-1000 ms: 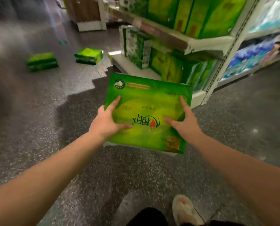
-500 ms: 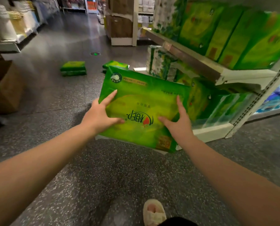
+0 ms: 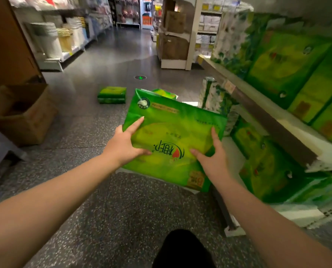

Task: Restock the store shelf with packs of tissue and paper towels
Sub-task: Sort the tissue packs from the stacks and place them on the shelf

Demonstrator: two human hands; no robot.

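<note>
Pack [image 3: 173,144] held flat in mid-air over floor, just beside lower shelf [image 3: 236,151]; L hand [image 3: 125,146] & R hand [image 3: 211,157] clamp opp. edges, thumbs on top, fingers spread; two-sided hold prob. keeps soft pack level for sliding in w/ stocked packs [image 3: 267,171].

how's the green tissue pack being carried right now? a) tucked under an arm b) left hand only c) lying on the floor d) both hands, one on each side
d: the left hand and right hand each grip a side of the green tissue pack, above the floor.
</note>
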